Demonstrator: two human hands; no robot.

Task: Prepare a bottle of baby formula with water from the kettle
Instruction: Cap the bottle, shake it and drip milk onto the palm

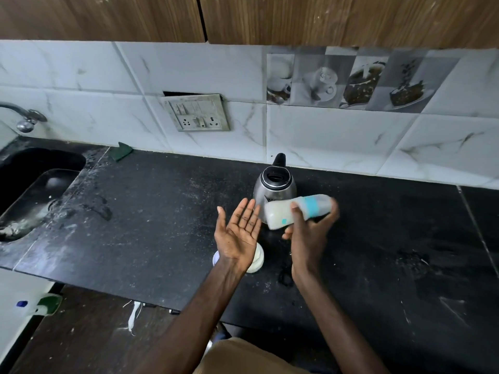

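Observation:
My right hand (307,233) grips a baby bottle (280,213) with a blue ring and a clear cap. The bottle lies almost sideways above the counter, cap to the right, with milky liquid inside, and it looks motion-blurred. My left hand (239,230) is held open, palm up, just left of the bottle's base, not touching it. A steel kettle (275,184) with a black lid stands on the black counter (148,225) right behind both hands. A white formula container (258,261) sits on the counter, mostly hidden under my left wrist.
A black sink (35,190) with a tap (25,117) lies at the far left. A switch and socket plate (198,113) hangs on the tiled wall. A green scrub pad (121,151) rests at the counter's back edge. A green bottle (47,305) stands below the counter.

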